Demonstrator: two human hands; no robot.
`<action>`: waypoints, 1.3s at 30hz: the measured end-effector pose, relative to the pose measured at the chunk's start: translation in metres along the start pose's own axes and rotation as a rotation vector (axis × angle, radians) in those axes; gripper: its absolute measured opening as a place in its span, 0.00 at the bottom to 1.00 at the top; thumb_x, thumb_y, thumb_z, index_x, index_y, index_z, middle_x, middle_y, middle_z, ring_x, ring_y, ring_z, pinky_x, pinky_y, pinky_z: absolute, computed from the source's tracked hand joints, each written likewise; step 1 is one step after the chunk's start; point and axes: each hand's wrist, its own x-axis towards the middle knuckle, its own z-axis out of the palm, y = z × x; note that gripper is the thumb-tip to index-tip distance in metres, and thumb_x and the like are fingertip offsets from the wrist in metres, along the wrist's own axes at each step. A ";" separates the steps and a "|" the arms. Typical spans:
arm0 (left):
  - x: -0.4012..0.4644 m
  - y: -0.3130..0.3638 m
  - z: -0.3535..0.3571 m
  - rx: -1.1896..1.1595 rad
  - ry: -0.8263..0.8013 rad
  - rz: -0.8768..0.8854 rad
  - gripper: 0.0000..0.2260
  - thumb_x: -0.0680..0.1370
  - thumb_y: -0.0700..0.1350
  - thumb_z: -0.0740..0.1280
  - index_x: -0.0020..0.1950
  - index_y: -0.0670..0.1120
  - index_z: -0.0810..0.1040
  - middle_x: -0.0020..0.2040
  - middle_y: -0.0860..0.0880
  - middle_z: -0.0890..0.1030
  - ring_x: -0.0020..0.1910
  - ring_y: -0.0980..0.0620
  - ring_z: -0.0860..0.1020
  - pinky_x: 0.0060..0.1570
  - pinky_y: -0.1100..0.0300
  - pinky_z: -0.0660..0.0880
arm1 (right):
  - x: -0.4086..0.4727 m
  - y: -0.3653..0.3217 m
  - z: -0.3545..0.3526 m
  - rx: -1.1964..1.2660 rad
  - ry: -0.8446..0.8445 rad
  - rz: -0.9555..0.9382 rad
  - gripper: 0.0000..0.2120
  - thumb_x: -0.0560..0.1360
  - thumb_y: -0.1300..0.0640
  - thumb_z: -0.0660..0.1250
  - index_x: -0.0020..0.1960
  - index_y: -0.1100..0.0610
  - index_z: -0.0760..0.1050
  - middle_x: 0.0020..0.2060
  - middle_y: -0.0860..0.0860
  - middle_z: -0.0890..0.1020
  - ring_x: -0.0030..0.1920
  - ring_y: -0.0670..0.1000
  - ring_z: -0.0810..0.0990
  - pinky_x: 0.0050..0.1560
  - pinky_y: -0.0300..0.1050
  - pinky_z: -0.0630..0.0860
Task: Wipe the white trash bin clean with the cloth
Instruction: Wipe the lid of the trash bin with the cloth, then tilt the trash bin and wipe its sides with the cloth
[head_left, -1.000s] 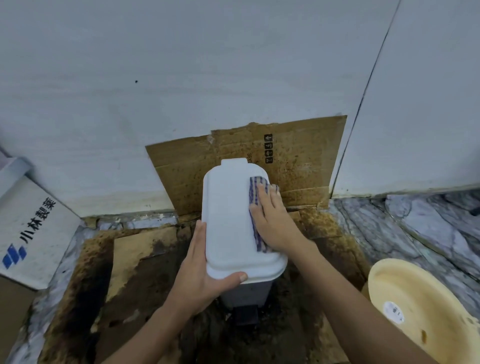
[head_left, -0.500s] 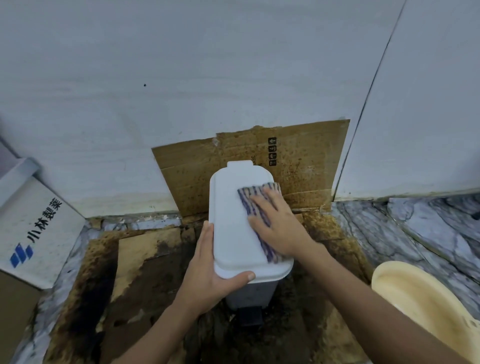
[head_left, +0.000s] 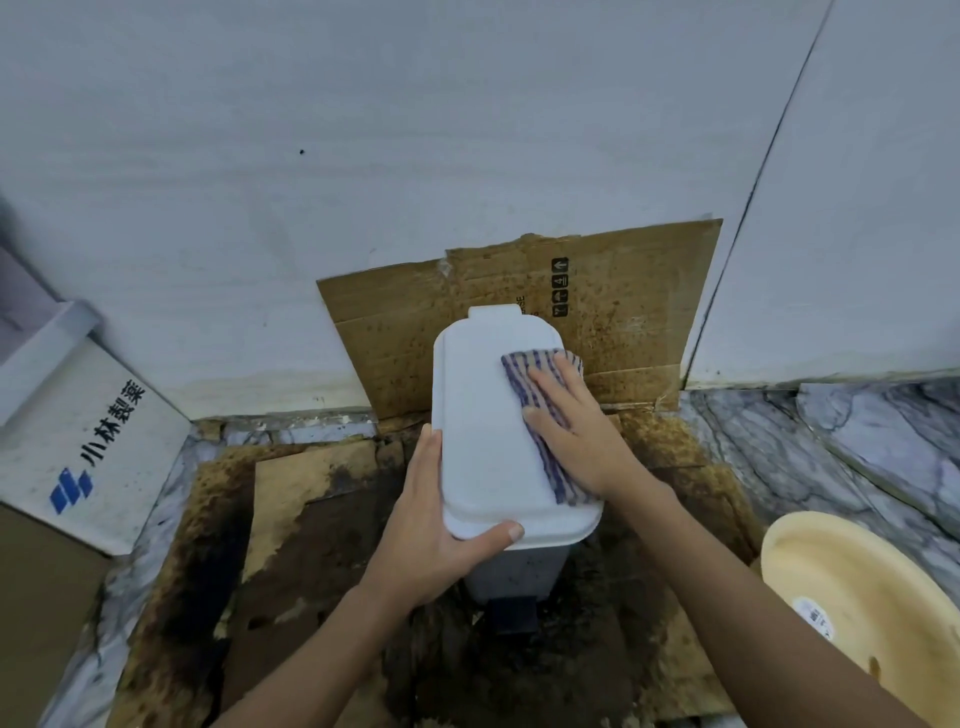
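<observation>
White bin (head_left: 488, 447) lid, R hand (head_left: 582, 436) flat on cloth (head_left: 530, 384), L fingers (head_left: 431, 525) gripping (rim).

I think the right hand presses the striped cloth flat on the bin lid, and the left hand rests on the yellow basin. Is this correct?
Not quite. In the head view the left hand is not on the yellow basin; it holds the near left edge of the bin lid, thumb on top. The rest is correct: the right hand presses the striped cloth flat on the lid.
</observation>
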 end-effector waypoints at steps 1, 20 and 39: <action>0.000 -0.001 0.000 0.000 0.000 -0.008 0.57 0.64 0.73 0.76 0.83 0.62 0.47 0.83 0.61 0.55 0.81 0.56 0.59 0.75 0.41 0.67 | 0.009 -0.005 -0.001 -0.004 -0.009 0.028 0.28 0.83 0.43 0.57 0.80 0.44 0.54 0.81 0.42 0.43 0.80 0.46 0.42 0.79 0.52 0.49; 0.015 0.046 -0.014 0.486 -0.091 0.308 0.51 0.73 0.76 0.59 0.83 0.57 0.33 0.82 0.60 0.32 0.82 0.58 0.35 0.80 0.46 0.42 | -0.112 0.018 0.064 0.529 0.543 0.067 0.18 0.84 0.52 0.56 0.72 0.40 0.68 0.71 0.38 0.72 0.73 0.38 0.68 0.73 0.45 0.68; 0.003 0.079 0.012 0.726 -0.120 0.172 0.44 0.70 0.70 0.56 0.82 0.50 0.58 0.84 0.47 0.54 0.83 0.45 0.52 0.79 0.37 0.51 | -0.123 0.037 0.087 0.795 0.451 0.329 0.13 0.83 0.42 0.52 0.56 0.37 0.75 0.50 0.37 0.82 0.51 0.39 0.81 0.50 0.35 0.76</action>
